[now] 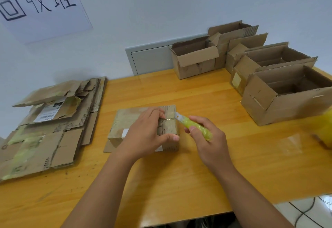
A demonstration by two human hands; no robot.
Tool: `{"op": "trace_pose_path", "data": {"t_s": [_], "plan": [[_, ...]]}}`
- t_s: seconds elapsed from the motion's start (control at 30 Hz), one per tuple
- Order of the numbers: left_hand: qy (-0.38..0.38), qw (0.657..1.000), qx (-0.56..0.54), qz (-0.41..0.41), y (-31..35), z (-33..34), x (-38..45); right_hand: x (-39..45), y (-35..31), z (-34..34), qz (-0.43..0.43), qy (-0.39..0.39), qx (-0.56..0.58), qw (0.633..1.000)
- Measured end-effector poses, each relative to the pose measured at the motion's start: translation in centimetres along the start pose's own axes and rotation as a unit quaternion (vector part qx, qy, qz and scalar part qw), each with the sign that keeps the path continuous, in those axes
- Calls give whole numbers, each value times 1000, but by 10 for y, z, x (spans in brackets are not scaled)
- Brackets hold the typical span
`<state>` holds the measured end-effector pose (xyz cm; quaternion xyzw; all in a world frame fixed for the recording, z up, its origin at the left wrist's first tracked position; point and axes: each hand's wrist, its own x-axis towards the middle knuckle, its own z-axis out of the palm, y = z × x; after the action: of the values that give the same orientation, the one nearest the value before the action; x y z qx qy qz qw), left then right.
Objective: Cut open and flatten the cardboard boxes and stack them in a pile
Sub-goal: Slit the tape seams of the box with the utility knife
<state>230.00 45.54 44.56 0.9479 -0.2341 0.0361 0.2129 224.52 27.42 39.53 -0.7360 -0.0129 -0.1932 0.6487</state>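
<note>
White wall [179, 3] fills the background, with a paper sign [39, 6] bearing handwritten characters at the upper left and a pale recessed panel [149, 60] low down behind the far edge of the surface. Below it runs the orange wooden surface [179, 174], which carries everything else.

On its left side lies the pile of flattened boxes [46, 129], several layers of torn brown cardboard with greenish tape and a shipping label on top. At the far right stand the open boxes [260, 69], a cluster of upright cartons with their flaps raised, the nearest one largest and just beside the right edge of view. A blurred yellow object [325, 129] sits at the extreme right, and a scrap of clear tape [291, 145] lies near it on the wood.

In the middle sits the small box [129, 120], closed and taped, resting on a loose flap of cardboard. The left hand [145, 134] presses down on top of it, fingers curled over the right end with the thumb against the near side. The right hand [208, 138] grips the yellow-green handle of the utility knife [190, 123], whose blade touches the taped seam on the box's right end, beside the left fingertips.
</note>
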Motion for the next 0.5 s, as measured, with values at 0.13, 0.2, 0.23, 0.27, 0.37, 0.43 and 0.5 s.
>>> {"op": "trace_pose_path", "data": {"t_s": [0.13,0.2,0.23,0.27,0.37,0.43,0.5], "plan": [[-9,1000,-8,6,-1,-2,1,-2,-1,1,-10,-17,-29,999],[-1,1000,1,12,-2,-1,0,-2,2,1,-23,-18,-56,998],[4,1000,7,14,-1,-1,-1,-2,3,1,-31,-16,-73,997],[11,1000,13,15,-1,0,-1,-2,3,1,-40,-13,-90,995],[22,999,20,17,-1,3,-2,-1,2,5,-64,-3,-115,991],[19,1000,18,13,-2,4,-2,0,1,6,-58,1,-107,993],[16,1000,16,10,-3,4,-1,2,-1,6,-13,3,-59,998]]}}
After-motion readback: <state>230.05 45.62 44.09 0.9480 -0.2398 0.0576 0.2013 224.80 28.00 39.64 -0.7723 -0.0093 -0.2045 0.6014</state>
